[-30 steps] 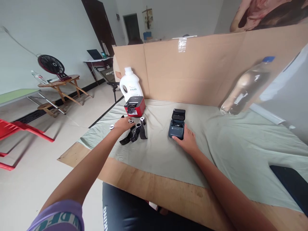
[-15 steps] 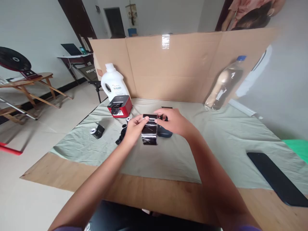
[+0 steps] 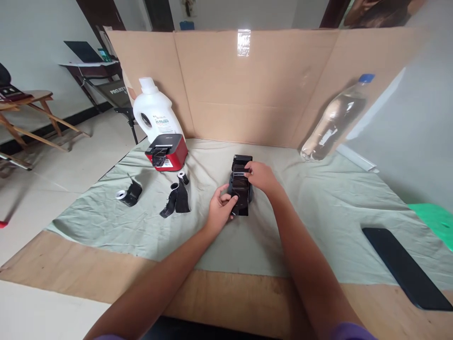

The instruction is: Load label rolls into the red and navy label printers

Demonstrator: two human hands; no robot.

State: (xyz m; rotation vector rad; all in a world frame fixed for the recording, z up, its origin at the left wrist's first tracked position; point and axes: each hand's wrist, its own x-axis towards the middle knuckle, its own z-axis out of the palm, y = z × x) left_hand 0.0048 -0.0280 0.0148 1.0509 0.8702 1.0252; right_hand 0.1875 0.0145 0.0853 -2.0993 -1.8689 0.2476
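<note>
while both hands [image 3: 240, 191] pinch it, ribbon [image 3: 240, 194] spans between.

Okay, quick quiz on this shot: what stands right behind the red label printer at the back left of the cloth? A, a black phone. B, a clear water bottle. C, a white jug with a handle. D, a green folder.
C: the white jug stands directly behind the red label printer, against the cardboard screen; the clear water bottle is far over on the right.
</note>
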